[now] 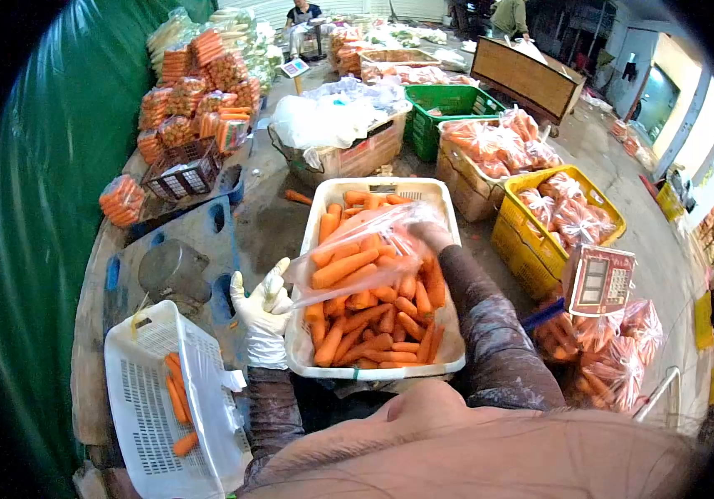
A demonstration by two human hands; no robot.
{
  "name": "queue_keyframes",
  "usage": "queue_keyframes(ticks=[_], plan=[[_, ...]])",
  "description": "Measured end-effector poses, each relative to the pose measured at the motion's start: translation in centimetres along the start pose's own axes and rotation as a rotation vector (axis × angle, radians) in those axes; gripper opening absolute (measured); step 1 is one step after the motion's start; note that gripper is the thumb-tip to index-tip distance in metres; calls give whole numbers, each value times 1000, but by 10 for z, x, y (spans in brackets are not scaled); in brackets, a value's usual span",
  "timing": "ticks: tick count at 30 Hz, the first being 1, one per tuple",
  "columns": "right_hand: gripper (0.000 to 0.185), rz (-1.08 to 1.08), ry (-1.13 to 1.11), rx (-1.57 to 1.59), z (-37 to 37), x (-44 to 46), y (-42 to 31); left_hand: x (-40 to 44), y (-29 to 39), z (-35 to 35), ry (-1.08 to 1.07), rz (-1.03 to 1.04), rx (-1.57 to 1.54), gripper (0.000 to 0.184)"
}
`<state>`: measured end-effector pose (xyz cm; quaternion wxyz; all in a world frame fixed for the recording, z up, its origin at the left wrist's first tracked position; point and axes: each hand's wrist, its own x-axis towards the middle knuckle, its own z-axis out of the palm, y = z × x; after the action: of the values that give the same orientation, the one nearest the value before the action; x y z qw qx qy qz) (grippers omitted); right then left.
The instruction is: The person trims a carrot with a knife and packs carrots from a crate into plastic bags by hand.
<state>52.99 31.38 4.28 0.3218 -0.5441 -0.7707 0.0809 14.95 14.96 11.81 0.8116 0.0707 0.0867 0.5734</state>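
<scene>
A white crate (294, 353) full of loose carrots (365, 320) stands right in front of me. Across the carrots stretches a clear plastic bag (348, 266). My right hand (430, 236), at the crate's right side, grips the bag's far end; its fingertips are partly hidden by the film. My left hand (264, 320), in a whitish glove, is beside the crate's left rim with thumb and fingers apart. The bag's near edge reaches that hand's fingers; whether it touches them I cannot tell.
A white basket (145, 399) with a few carrots stands at lower left. To the right are a yellow crate (516, 241) of bagged carrots and a scale display (600, 281). A green crate (423, 125) and stacked carrot bags (199, 100) lie beyond. Two people are farther back.
</scene>
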Motion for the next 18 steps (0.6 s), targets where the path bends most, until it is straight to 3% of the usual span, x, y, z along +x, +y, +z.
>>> queue_keyframes(ticks=[2, 5, 7, 8, 10, 14, 16, 17, 18], plan=[[26, 0, 79, 290, -56, -8, -9, -2, -3, 9, 26, -8, 82, 101], [21, 9, 249, 680, -81, -10, 9, -2, -4, 24, -76, -60, 162, 102], [18, 88, -2, -842, -125, 27, -2, -14, -10, 47, -71, -66, 171, 103], [22, 314, -86, -818, -170, 27, -67, -22, -13, 61, -61, -48, 196, 103], [28, 353, 28, -751, -201, 21, -103, -42, -8, 83, -189, -80, 116, 103], [19, 70, -60, -676, -244, 14, -115, -78, 8, 126, -402, -46, 112, 105], [11, -27, -158, -559, -252, -13, -123, -79, -2, 130, -366, -10, 130, 103], [15, 195, -350, -518, -255, -28, -148, -77, -9, 131, -340, 29, 152, 102], [21, 268, -441, -604, -231, -39, -135, -67, -17, 111, -307, 26, 194, 102]])
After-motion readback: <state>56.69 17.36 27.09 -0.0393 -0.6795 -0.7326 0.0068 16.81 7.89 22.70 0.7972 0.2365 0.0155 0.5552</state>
